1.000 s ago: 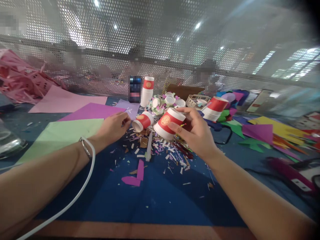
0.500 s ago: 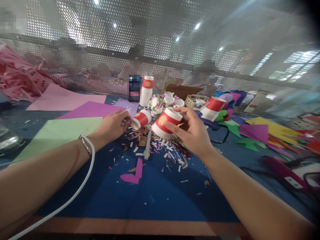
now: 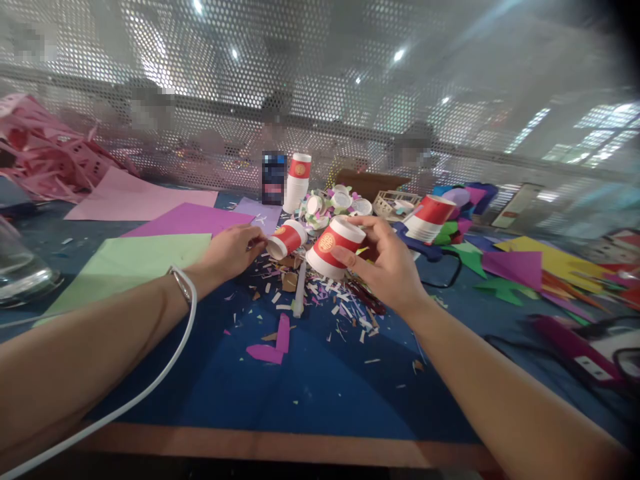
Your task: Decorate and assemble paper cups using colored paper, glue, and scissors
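Paper cups are in both hands over the blue table [image 3: 310,393]. In the head view, the right hand [image 3: 393,267] is wrapped around a red and white cup [image 3: 334,247], thumb across its side and fingers curled behind it; the cup is tilted, its rim up and to the right, and it is held just above a heap of paper scraps [image 3: 320,300]. The left hand [image 3: 231,250] is closed in a pinch on the base end of a smaller red cup [image 3: 287,239], which lies on its side and points toward the right-hand cup; the two cups are just beside each other, whether touching I cannot tell. A bracelet [image 3: 181,288] sits on the left wrist, and a white cable [image 3: 135,400] runs past it toward the bottom left corner.

Left of the hands lie a green sheet [image 3: 130,263], a purple sheet [image 3: 185,220] and a pink sheet [image 3: 135,200]. Behind the cups stands a tall stack of cups [image 3: 297,181] near the mesh screen [image 3: 320,87], with a cluster of small white lids and paper flowers [image 3: 333,202] in front of it. Another stack of cups [image 3: 427,217] lies tilted to the right, near a small basket [image 3: 395,202]. Coloured paper pieces [image 3: 525,263] spread across the right side of the table. A glass jar [image 3: 20,273] stands at the left edge.
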{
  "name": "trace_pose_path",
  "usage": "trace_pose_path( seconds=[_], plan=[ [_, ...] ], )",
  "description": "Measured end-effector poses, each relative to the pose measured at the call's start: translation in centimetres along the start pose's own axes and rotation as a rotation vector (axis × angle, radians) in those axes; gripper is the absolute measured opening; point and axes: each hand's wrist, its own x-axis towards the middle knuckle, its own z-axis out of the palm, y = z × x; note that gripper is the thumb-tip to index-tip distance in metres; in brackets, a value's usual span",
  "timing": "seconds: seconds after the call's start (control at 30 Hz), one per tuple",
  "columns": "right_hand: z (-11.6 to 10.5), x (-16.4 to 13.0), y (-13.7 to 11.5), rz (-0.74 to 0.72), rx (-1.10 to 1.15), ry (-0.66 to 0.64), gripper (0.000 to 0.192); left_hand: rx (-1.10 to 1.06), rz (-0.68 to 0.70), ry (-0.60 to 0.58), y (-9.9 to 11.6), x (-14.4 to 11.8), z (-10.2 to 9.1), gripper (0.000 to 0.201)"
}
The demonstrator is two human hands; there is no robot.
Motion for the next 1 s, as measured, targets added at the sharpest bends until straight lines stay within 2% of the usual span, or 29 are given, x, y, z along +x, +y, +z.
trace_pose_path(
  seconds=[0.13,0.23,0.3,0.33,0.4,0.5,0.6,0.7,0.83,0.93,1.0],
  plan=[
    [-0.1,0.0,-0.2,0.005,-0.006,-0.011,0.056,-0.017,-0.021,0.086,0.5,0.0,-0.4,0.027],
    [-0.1,0.0,-0.3,0.022,0.015,-0.029,0.057,-0.074,-0.014,0.214,2.1,-0.3,-1.1,0.023],
    [0.0,-0.1,-0.5,0.044,0.051,-0.057,0.058,-0.212,0.068,0.281,3.8,-0.8,-1.5,0.021],
    [0.0,-0.1,-0.7,0.052,0.078,-0.073,0.058,-0.303,0.124,0.267,4.6,-1.1,-1.6,0.03],
    [0.3,-0.2,-1.2,0.048,0.14,-0.104,0.056,-0.43,0.166,0.153,6.0,-1.7,-1.6,0.059],
    [0.9,-0.4,-2.1,0.032,0.211,-0.154,0.054,-0.593,0.123,-0.021,7.2,-2.5,-1.4,0.082],
    [1.6,-0.7,-2.9,0.052,0.233,-0.208,0.056,-0.737,0.1,-0.141,7.6,-2.9,-1.4,0.082],
    [1.9,-0.7,-3.2,0.059,0.265,-0.26,0.056,-0.871,0.1,-0.201,7.7,-3.0,-1.7,0.074],
    [1.0,-0.3,-3.0,0.045,0.278,-0.258,0.051,-0.995,0.034,-0.211,7.1,-2.7,-1.7,0.068],
    [-0.7,0.4,-2.5,0.047,0.11,-0.192,0.034,-1.03,-0.029,-0.19,6.2,-2.4,-1.4,0.063],
    [-2.0,0.8,-2.0,0.099,-0.021,-0.253,0.024,-1.041,-0.059,-0.154,5.8,-2.3,-1.2,0.061]
  ],
)
